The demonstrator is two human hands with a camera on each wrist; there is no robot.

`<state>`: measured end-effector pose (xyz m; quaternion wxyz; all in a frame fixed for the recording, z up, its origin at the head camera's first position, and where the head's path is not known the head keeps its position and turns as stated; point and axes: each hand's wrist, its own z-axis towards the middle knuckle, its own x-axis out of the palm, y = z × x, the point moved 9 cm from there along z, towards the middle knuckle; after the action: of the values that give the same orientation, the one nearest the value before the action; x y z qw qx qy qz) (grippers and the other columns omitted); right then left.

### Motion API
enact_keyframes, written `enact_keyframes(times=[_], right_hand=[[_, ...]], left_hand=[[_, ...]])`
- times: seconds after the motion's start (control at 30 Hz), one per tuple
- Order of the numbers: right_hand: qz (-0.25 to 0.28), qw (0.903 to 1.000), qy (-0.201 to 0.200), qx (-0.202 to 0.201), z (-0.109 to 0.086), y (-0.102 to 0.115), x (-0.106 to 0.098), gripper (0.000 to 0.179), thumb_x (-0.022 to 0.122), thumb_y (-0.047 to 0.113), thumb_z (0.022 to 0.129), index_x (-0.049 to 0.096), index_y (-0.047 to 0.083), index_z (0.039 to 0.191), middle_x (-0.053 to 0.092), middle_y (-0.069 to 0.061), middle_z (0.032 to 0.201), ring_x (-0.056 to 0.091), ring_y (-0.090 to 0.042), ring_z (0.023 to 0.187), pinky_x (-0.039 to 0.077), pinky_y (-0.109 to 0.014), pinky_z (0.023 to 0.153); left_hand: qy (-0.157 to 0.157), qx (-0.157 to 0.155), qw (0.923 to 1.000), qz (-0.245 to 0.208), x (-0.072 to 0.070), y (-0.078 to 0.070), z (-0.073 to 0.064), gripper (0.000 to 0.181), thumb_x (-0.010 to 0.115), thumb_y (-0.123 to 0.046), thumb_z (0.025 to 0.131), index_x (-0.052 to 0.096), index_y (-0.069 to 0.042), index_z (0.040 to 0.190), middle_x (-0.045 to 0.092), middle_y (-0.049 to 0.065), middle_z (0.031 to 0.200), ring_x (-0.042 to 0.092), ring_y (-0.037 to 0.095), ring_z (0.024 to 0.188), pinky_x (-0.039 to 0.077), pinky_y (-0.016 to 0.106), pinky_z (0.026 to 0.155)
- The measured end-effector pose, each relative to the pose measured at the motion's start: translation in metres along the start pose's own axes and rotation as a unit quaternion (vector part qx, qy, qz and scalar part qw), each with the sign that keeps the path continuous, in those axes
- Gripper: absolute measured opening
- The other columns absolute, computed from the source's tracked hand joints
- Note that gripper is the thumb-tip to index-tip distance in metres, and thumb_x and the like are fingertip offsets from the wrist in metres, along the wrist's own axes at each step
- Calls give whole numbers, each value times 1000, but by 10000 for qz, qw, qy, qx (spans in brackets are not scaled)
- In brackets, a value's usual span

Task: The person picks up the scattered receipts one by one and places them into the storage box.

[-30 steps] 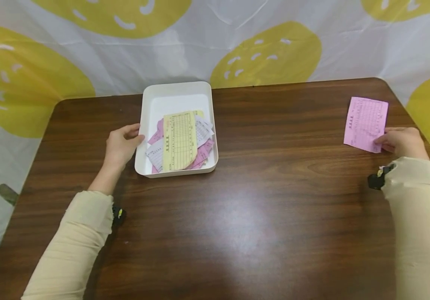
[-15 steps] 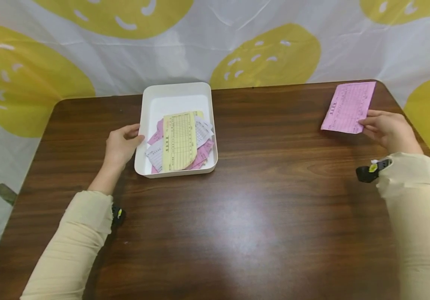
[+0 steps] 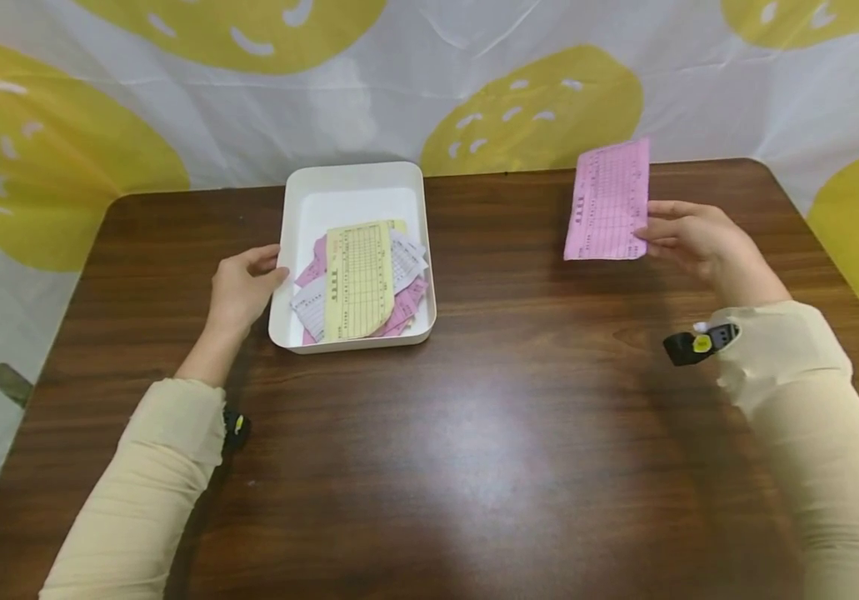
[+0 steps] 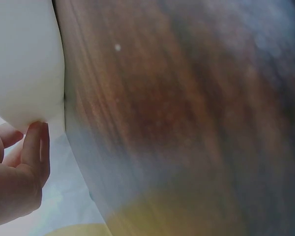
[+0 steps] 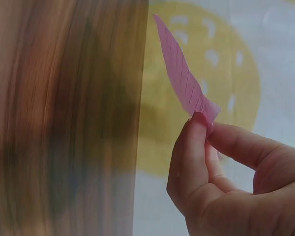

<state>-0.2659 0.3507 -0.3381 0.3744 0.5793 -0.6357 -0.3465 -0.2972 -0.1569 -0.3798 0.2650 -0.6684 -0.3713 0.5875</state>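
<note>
A printed pink paper slip [image 3: 607, 200] is held up above the table's right half. My right hand [image 3: 706, 242] pinches its right edge between thumb and fingers. The right wrist view shows the pink slip [image 5: 182, 69] nearly edge-on, bent, with fingertips pressed together on one end. At left, my left hand [image 3: 242, 292] grips the left side of a white plastic tray [image 3: 354, 179]. In the left wrist view, the fingertips meet the tray wall [image 4: 29, 64]. Inside the tray, a yellow slip [image 3: 357, 283] lies over several pink and white slips [image 3: 312, 308].
Both hands work over a dark brown wooden table [image 3: 489, 467]. Behind it hangs a white cloth [image 3: 392, 92] with large yellow shapes, close to the table's back edge. A black wrist strap [image 3: 687, 348] sticks out at the right cuff.
My right hand has lifted the pink slip from near the table's right edge and carried it left, turning it more upright. The left hand and the tray have stayed put.
</note>
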Motion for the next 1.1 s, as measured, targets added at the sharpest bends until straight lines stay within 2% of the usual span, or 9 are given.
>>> enact_keyframes(times=[0.23,0.37,0.5,0.67,0.93,1.1], right_hand=[[-59,9988,448,-206,0,0,56,29,52,-9,90,65,17,87,70,2,77,68,-8,72,57,-20,68],[-53,9978,639,-149,-1,-4,89,25,53,-12,89,57,9,103,71,2,79,68,-9,73,57,-22,68],[-240,9959,855,-153,-6,-7,122,35,52,-12,89,46,0,122,70,3,82,67,-8,75,57,-21,70],[-297,9921,1214,-109,-10,-10,162,44,52,-13,89,40,-6,130,68,2,84,66,-8,77,57,-21,71],[-640,9888,1346,-111,-7,-18,210,53,50,-13,88,35,-9,139,63,1,87,64,-7,76,56,-21,72],[-871,9871,1334,-175,-1,-26,230,54,51,-11,88,36,-7,140,61,-1,93,62,-6,76,55,-20,72]], left_hand=[[14,14,10000,-53,0,-1,0,42,57,-12,93,53,-3,135,61,21,128,56,29,116,46,38,96],[14,-4,10000,-9,-1,-1,-1,43,57,-12,94,53,-4,135,61,22,128,55,29,116,46,38,96],[15,5,10000,2,-1,-1,-1,43,57,-12,94,53,-4,135,61,22,128,55,29,116,46,38,96],[9,15,10000,4,-1,0,-1,43,57,-12,93,53,-4,135,61,21,128,56,29,116,46,37,95],[-8,43,10000,4,-3,0,-1,42,58,-13,93,54,-4,134,62,21,126,58,28,113,43,18,79],[-5,34,10000,23,-3,0,-1,42,58,-12,93,54,-3,134,62,21,126,59,27,113,41,13,75]])
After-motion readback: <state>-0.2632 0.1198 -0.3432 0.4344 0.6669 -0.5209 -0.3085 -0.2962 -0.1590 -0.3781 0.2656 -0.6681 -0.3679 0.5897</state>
